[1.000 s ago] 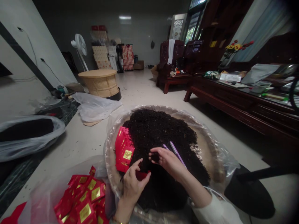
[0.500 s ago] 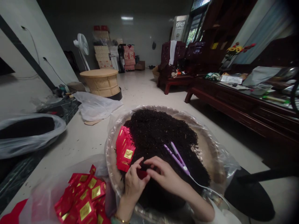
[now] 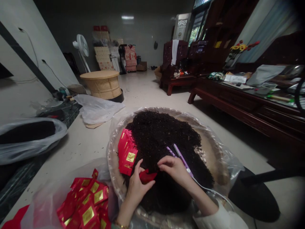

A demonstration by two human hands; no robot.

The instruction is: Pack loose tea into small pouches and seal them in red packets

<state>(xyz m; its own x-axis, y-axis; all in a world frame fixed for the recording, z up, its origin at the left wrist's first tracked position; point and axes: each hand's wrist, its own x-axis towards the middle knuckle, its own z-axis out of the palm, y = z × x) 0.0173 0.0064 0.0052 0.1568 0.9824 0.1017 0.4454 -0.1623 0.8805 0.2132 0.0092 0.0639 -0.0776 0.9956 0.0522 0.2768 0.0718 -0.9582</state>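
My left hand [image 3: 137,186] is closed around a small red packet [image 3: 146,176], thumb on the near side and fingers behind. Just right of the packet, my right hand [image 3: 173,168] has its fingertips pinched together above the dark loose tea leaves [image 3: 164,133]; whatever they hold is too small to make out. The leaves lie heaped in a wide round basket [image 3: 215,149] lined with clear plastic. On the heap, partly behind my right hand, rests a purple sealing iron [image 3: 182,158] with a white cord. Flat red packets [image 3: 127,152] lie fanned at the basket's left side.
A clear bag of red and gold packets [image 3: 88,203] stands at the lower left. Farther left is another plastic bag [image 3: 59,130] of dark leaves. A black round stand base [image 3: 254,198] sits at the right, below a long dark wooden table [image 3: 238,108]. A woven drum-shaped stool [image 3: 101,86] stands behind.
My right hand has drawn back to the right from the packet, its fingertips now pinched. More of the red packet shows in my left hand, which has barely moved.
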